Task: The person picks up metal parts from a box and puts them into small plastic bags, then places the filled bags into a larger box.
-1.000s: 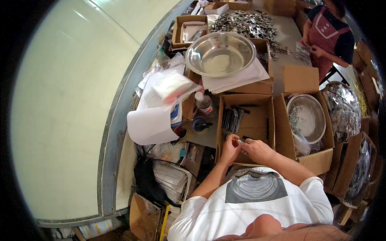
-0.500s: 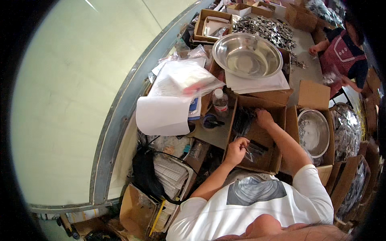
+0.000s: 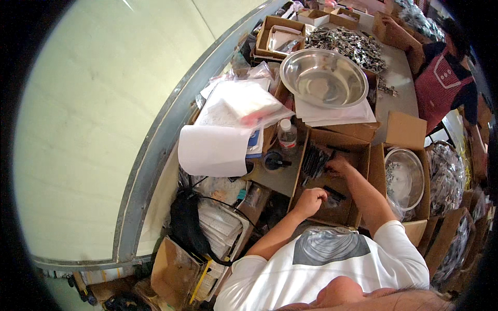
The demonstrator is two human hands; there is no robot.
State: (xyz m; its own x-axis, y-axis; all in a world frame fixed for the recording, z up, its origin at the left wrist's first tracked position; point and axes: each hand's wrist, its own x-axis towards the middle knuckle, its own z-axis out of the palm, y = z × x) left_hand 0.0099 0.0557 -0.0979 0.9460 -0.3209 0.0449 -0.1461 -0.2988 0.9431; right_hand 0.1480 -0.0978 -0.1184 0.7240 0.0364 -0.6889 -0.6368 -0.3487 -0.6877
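Note:
Both my hands are over an open cardboard box (image 3: 332, 138) in front of me. A row of slim black pieces (image 3: 313, 161), closely packed, lies along its left side; their exact kind is unclear. My right hand (image 3: 340, 167) is at the right edge of this row, its fingers bent together with what they grip hidden. Nearer to me, my left hand (image 3: 311, 201) is closed, thumb against fingers, above the box's left near part. Whatever it pinches is too small to make out. Just beyond its fingertips lie a few more dark pieces (image 3: 335, 194).
A large steel basin (image 3: 324, 78) stands on papers behind the box. To the right, a smaller metal bowl (image 3: 404, 179) sits in another carton. A bottle (image 3: 287, 136) and papers (image 3: 213, 150) are at left. Across the table, a co-worker (image 3: 441, 83) stands near piled metal parts (image 3: 345, 47).
My left hand has moved slightly right and down, and the clear, shiny item by its fingers no longer shows there. My right hand has come a little nearer. The co-worker's arm now reaches farther back.

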